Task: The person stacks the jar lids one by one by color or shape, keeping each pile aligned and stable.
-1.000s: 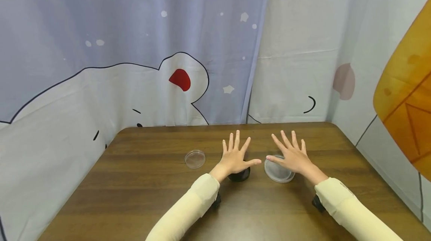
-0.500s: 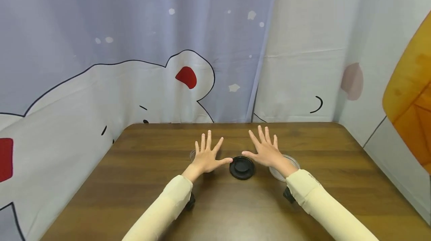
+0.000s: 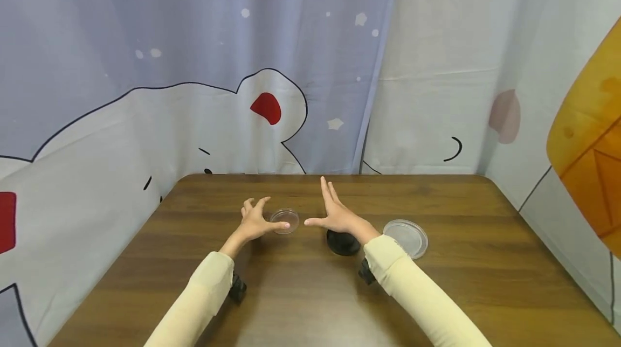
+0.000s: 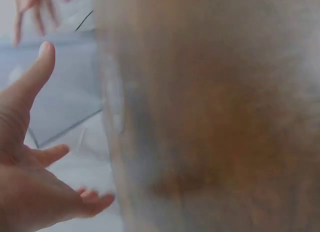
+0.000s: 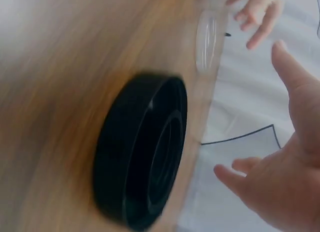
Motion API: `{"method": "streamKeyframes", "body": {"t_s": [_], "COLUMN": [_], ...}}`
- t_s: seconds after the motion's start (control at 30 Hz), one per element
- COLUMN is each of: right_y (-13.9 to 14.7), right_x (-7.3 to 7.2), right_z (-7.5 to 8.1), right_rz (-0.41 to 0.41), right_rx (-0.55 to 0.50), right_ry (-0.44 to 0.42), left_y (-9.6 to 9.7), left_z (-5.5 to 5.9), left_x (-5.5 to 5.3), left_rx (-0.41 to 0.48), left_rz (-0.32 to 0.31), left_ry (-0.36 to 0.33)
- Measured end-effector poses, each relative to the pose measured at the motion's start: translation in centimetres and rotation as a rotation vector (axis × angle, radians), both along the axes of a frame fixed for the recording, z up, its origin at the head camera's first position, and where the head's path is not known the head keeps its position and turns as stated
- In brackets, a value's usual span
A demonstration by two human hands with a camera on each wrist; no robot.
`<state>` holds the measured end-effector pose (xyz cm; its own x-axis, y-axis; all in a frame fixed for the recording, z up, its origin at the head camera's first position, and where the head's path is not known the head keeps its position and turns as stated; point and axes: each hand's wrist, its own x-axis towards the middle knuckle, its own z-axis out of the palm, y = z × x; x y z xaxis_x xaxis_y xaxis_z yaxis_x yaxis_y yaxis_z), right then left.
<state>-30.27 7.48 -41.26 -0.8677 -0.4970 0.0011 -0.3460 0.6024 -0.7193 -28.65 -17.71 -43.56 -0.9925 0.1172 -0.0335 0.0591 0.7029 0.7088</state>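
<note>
My left hand [image 3: 254, 223] is over the table's left half, fingers bent and thumb held out. That thumb overlaps a small clear round dish [image 3: 286, 215] in the head view. To its right, my right hand [image 3: 337, 217] has its fingers extended and thumb pointing left. Below it sits a black round dish-shaped piece [image 3: 342, 244] with a raised rim and inner ring, seen large in the right wrist view [image 5: 135, 157]. Neither hand holds anything. A larger clear round lid-like dish [image 3: 406, 236] lies right of the right forearm.
The brown wooden table [image 3: 310, 304] has rounded far corners. A printed curtain [image 3: 310, 67] hangs just behind its far edge. Dark wrist cameras [image 3: 237, 287] hang beneath both wrists. The left wrist view is blurred over the tabletop.
Both hands have moved left across the table, from above the black piece and larger clear dish. The left fingers have bent from a wide spread; the right hand has turned, its fingers drawn together.
</note>
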Motion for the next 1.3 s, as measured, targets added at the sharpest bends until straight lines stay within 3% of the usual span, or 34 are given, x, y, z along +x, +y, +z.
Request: {"method": "streamKeyframes", "body": {"t_s": [0.13, 0.23, 0.37, 0.5, 0.63, 0.8, 1.03, 1.3], "right_y": [-2.3, -3.6, -4.4, -4.7, -5.1, -5.8, -7.5, -6.7], "right_x": [-0.7, -1.1, -1.2, -1.0, -0.9, -0.8, -0.9, -0.8], "right_z": [-0.1, -0.5, -1.6, -2.5, -3.2, -3.7, -4.6, -5.3], "right_rz": [-0.045, -0.111, -0.182, -0.189, -0.176, -0.179, -0.148, -0.218], "right_rx": [-0.197, -0.330, -0.371, -0.381, -0.380, -0.378, -0.387, -0.386], "right_ry": [-0.109, -0.199, -0.273, -0.298, -0.303, -0.316, -0.294, -0.228], "left_y": [-1.5, -2.1, -2.2, -2.2, -2.5, -2.7, -3.1, -2.3], "left_z": [0.4, 0.1, -0.8, -1.7, -2.2, -2.4, -2.4, -2.6], "left_x": [-0.4, -0.7, -1.0, -1.3, -1.4, -1.7, -2.1, -2.2], "left_rx": [0.198, 0.308, 0.429, 0.505, 0.493, 0.407, 0.332, 0.315], "left_rz": [0.087, 0.092, 0.077, 0.036, -0.018, -0.057, -0.021, -0.047], "left_ry": [-0.070, -0.134, -0.191, -0.236, -0.261, -0.239, -0.197, -0.180]}}
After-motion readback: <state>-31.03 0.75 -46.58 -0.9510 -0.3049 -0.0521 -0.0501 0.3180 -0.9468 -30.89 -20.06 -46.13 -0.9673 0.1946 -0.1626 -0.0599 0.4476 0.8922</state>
